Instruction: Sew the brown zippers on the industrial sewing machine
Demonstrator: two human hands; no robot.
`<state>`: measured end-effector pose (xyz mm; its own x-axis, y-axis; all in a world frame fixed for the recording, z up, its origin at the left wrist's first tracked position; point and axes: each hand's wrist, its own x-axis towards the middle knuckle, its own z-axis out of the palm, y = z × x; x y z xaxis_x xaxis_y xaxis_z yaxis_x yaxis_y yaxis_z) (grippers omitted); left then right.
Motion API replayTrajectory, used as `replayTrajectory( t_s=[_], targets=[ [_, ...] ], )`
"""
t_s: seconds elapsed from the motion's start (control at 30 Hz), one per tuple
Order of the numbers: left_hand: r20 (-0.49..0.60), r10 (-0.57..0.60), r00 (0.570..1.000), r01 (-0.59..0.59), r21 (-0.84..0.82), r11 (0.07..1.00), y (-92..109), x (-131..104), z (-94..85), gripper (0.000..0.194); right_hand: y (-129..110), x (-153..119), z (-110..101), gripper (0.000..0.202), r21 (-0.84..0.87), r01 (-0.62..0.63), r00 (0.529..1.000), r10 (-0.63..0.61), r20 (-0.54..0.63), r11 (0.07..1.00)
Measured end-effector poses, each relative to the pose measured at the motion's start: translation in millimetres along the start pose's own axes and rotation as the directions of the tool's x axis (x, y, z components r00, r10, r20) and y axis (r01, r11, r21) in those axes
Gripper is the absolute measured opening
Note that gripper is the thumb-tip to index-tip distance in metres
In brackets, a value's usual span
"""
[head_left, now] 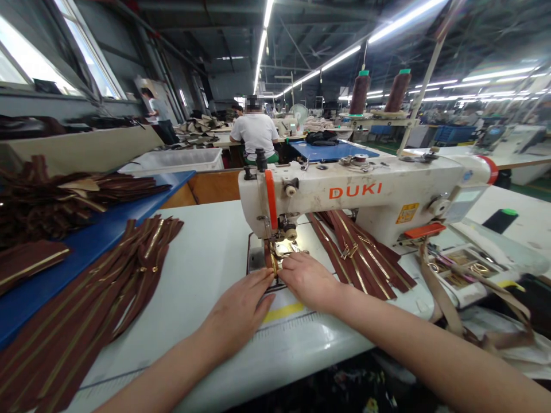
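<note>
A brown zipper (pixel 274 264) with gold teeth runs under the presser foot of the white sewing machine (pixel 314 192), lit by the machine's lamp. My left hand (pixel 241 304) lies low on the table, its fingertips closed on the zipper's near end. Close beside it, my right hand (pixel 307 280) has its fingers curled and pressed at the same zipper, just in front of the needle area. The fingertips of both hands nearly meet there. How much of the zipper lies beneath the fingers is hidden.
Brown zippers (pixel 364 255) lie under the machine arm; a larger zipper bundle (pixel 99 304) spreads at left. More zippers (pixel 64 198) pile on a blue table. A parts tray (pixel 467 269) and a beige strap (pixel 441 292) sit at right. A person (pixel 256 135) sits ahead.
</note>
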<state>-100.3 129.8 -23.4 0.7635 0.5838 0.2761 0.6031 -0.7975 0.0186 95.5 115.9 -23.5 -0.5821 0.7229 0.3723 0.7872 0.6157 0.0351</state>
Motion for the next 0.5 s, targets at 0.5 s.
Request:
replayTrajectory(
  t_s=[0.5],
  targets=[
    [-0.015, -0.056, 0.998, 0.055, -0.083, 0.995, -27, 30, 6.2, 0.034, 10, 16, 8, 0.01, -0.014, -0.106, 0.994, 0.105, -0.044, 0.994]
  ],
)
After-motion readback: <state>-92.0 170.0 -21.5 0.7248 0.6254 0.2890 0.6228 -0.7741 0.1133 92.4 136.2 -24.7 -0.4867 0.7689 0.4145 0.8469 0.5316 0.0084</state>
